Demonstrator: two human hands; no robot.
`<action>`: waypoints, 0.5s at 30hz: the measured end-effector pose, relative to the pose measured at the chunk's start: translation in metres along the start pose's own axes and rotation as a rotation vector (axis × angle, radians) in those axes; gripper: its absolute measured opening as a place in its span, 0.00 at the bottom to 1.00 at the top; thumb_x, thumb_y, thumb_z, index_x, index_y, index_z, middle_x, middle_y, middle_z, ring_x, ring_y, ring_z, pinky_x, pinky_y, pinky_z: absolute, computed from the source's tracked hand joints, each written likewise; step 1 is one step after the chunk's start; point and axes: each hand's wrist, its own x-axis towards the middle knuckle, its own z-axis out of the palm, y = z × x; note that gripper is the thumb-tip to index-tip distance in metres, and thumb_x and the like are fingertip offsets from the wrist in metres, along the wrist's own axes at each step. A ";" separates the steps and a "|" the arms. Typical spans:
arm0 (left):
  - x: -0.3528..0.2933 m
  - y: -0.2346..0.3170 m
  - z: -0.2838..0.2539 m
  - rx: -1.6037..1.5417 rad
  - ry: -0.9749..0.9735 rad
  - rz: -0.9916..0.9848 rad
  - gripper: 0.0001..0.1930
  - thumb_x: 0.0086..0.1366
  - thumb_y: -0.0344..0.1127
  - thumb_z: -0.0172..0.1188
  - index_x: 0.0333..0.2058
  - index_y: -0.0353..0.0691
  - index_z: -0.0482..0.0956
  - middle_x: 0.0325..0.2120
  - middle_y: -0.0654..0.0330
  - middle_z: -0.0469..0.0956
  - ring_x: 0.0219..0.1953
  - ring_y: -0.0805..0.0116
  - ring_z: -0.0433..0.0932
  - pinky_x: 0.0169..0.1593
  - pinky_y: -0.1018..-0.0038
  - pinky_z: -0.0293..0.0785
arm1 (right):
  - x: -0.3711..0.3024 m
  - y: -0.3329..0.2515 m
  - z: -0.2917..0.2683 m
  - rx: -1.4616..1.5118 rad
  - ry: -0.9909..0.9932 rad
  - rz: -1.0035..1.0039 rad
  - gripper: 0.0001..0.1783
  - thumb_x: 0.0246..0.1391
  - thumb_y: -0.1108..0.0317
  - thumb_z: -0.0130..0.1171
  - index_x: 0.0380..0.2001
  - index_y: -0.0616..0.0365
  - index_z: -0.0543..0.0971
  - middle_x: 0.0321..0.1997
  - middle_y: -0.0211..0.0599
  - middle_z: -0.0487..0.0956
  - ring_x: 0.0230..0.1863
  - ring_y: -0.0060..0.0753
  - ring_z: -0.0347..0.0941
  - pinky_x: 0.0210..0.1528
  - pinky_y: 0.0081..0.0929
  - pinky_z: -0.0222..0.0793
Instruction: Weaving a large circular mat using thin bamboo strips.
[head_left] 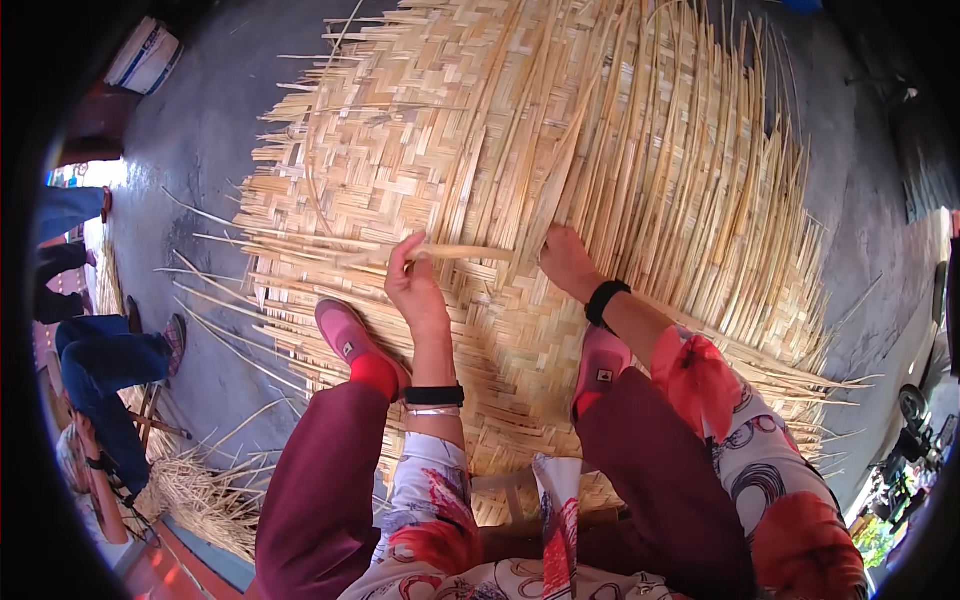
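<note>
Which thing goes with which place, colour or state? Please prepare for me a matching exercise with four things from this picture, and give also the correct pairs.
Things
1. Left hand
2. Shoes
3. Bucket
4. Mat

Places, colours, states
A. near the upper left edge of the picture
B. woven from straw-coloured strips, spread beneath both hands
C. pink
D. fingers at a pale strip, a black band on the wrist

Right pairs
1-D
2-C
3-A
4-B
</note>
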 end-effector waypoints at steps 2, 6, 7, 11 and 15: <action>0.001 -0.024 -0.015 0.134 0.079 0.055 0.13 0.58 0.19 0.52 0.41 0.36 0.79 0.24 0.70 0.71 0.24 0.82 0.63 0.32 0.85 0.61 | -0.003 0.012 0.011 0.039 -0.113 0.026 0.11 0.40 0.72 0.57 0.25 0.72 0.71 0.29 0.65 0.74 0.33 0.63 0.73 0.36 0.45 0.71; 0.028 -0.047 -0.040 -0.391 -0.189 -0.308 0.15 0.55 0.20 0.52 0.40 0.40 0.79 0.15 0.70 0.64 0.17 0.81 0.61 0.20 0.80 0.60 | -0.011 0.029 0.022 0.082 -0.030 0.186 0.17 0.38 0.67 0.60 0.33 0.63 0.71 0.33 0.49 0.76 0.37 0.50 0.73 0.39 0.42 0.68; 0.032 -0.041 -0.046 -0.495 -0.353 -0.443 0.17 0.55 0.20 0.52 0.42 0.42 0.78 0.12 0.72 0.61 0.14 0.81 0.59 0.15 0.79 0.57 | -0.016 0.026 0.020 0.020 0.099 0.149 0.15 0.40 0.68 0.59 0.32 0.62 0.69 0.31 0.40 0.72 0.34 0.40 0.70 0.37 0.37 0.68; 0.015 0.014 -0.051 0.393 -0.190 0.037 0.21 0.57 0.25 0.56 0.52 0.40 0.73 0.49 0.56 0.75 0.53 0.67 0.70 0.57 0.73 0.65 | -0.042 0.010 -0.025 0.790 0.093 0.141 0.21 0.55 0.69 0.50 0.54 0.56 0.67 0.43 0.30 0.70 0.39 0.20 0.66 0.37 0.17 0.67; -0.017 0.086 -0.070 -0.250 -0.223 -0.386 0.14 0.62 0.38 0.59 0.46 0.44 0.76 0.39 0.68 0.79 0.44 0.80 0.75 0.29 0.79 0.60 | -0.079 0.009 -0.087 0.539 0.313 -0.105 0.17 0.54 0.76 0.45 0.49 0.57 0.67 0.32 0.31 0.71 0.25 0.18 0.68 0.20 0.15 0.63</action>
